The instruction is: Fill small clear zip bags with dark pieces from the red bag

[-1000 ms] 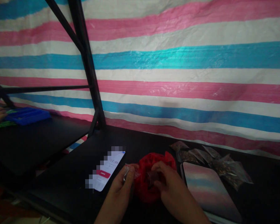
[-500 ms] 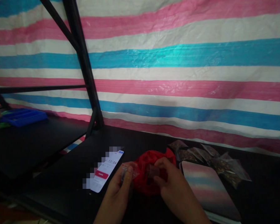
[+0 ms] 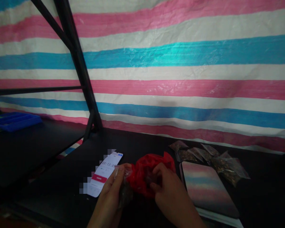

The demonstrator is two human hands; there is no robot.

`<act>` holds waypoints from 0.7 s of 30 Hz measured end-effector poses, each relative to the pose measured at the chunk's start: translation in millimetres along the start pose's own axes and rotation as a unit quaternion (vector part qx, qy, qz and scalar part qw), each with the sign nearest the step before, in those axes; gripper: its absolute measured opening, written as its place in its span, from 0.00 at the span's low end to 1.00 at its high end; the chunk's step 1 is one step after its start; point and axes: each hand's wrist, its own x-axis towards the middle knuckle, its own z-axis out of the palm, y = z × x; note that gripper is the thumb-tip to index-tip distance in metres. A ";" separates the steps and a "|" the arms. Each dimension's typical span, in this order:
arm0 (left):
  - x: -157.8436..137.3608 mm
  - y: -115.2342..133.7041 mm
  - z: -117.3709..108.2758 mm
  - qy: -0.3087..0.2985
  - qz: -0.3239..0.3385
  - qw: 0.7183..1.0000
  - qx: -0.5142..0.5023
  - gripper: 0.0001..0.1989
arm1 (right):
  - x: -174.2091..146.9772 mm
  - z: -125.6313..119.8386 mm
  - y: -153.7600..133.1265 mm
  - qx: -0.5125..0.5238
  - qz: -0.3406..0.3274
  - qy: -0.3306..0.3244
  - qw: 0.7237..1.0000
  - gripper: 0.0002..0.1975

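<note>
My left hand [image 3: 112, 185] is closed on a clear plastic bag [image 3: 125, 190], its thumb pressing near the bag's top edge; the bag's lower part hangs dark beside the palm. Just right of it, a red plastic bag [image 3: 141, 164] stands open on the black table. My right hand [image 3: 165, 182] reaches over the red bag's mouth with thumb and fingers bent around a small see-through cup [image 3: 151, 178], which is dim and partly hidden. What lies inside the red bag is too dark to make out.
A phone [image 3: 102, 177] showing a timer lies to the left. On the right are a shiny flat tablet-like slab [image 3: 207, 186] and several filled clear bags [image 3: 228, 167]. Farther left, a blue tray [image 3: 19, 121] rests on another black table [image 3: 38, 145]. A black metal frame [image 3: 78, 69] rises before striped sheeting.
My right hand has lowered the small cup deeper into the red bag's mouth. More of the clear bag in my left hand shows. The view has shifted slightly, and a person's hand at far left has left view.
</note>
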 end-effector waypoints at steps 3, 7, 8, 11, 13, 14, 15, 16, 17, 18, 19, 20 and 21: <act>1.2 0.4 -1.9 0.019 -0.007 1.000 -0.006 0.11 | 0.6 -0.3 3.4 0.020 -0.008 0.004 1.000 0.16; 6.8 -4.3 -10.7 -0.029 -0.010 1.000 -0.007 0.16 | -0.9 -5.7 2.8 0.007 0.004 0.001 1.000 0.16; 7.2 -4.5 -11.6 -0.037 -0.017 0.999 -0.015 0.16 | -1.5 -7.4 2.2 -0.002 0.008 -0.001 1.000 0.16; 4.9 -0.5 -8.8 -0.036 -0.054 0.997 -0.043 0.11 | -2.7 -10.5 0.9 -0.016 0.016 0.001 1.000 0.15; 2.6 3.2 -5.2 -0.019 -0.062 0.997 -0.049 0.09 | -2.8 -10.8 1.0 -0.012 0.017 0.003 1.000 0.15; 2.1 4.2 -3.9 -0.007 -0.059 0.997 -0.048 0.08 | -2.6 -10.6 1.3 -0.006 0.016 0.003 1.000 0.15; 2.3 4.4 -3.4 0.002 -0.054 0.997 -0.047 0.08 | -2.3 -10.3 1.6 0.002 0.014 0.001 1.000 0.15; 3.2 3.7 -3.7 0.003 -0.051 0.998 -0.046 0.08 | -1.8 -10.1 2.0 0.011 0.013 -0.002 1.000 0.15; 4.8 2.0 -4.8 0.001 -0.050 0.998 -0.046 0.08 | -1.3 -9.9 2.5 0.022 0.012 -0.006 1.000 0.15; 6.8 -0.2 -6.4 -0.004 -0.050 0.998 -0.048 0.08 | -0.8 -9.8 2.9 0.034 0.012 -0.009 0.999 0.15; 9.1 -2.9 -8.4 -0.012 -0.051 0.997 -0.049 0.08 | -0.4 -9.7 3.4 0.048 0.011 -0.013 0.999 0.15; 11.5 -5.6 -10.4 -0.023 -0.049 0.997 -0.051 0.09 | -0.1 -9.7 3.8 0.062 0.009 -0.016 0.998 0.15; 13.6 -8.2 -12.2 -0.034 -0.046 0.997 -0.053 0.09 | 0.0 -9.8 4.1 0.075 0.006 -0.018 0.997 0.14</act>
